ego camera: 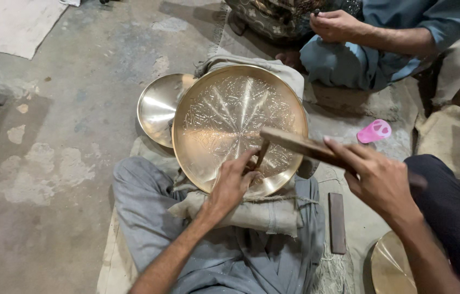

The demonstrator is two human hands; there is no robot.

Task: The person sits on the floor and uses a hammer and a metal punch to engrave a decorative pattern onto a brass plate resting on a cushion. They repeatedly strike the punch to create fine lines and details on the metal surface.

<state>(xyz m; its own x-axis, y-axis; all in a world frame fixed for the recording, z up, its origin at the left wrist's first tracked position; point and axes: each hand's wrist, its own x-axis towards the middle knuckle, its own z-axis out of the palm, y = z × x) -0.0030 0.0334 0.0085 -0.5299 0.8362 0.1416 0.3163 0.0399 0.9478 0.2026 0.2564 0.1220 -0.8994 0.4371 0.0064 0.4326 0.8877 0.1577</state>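
A metal engraver's floor workshop: people sit cross-legged on a stained, patched concrete floor [61,120] with cloth mats spread under them. An engraved brass tray [239,128] rests on a padded lap, a plain brass bowl [159,108] behind it, and a wooden mallet [300,146] is raised over it.

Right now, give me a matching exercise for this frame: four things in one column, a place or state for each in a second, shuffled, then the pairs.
Things
1. Engraved tray
2. Plain dish
3. Pink object
4. Dark bar

Places or states
A. Flat on the floor below the right hand
B. Propped on the lap, the left hand at its lower rim
C. Partly hidden behind the larger brass piece
D. On the cloth near the other person's knee

Pairs: 1-B, 2-C, 3-D, 4-A
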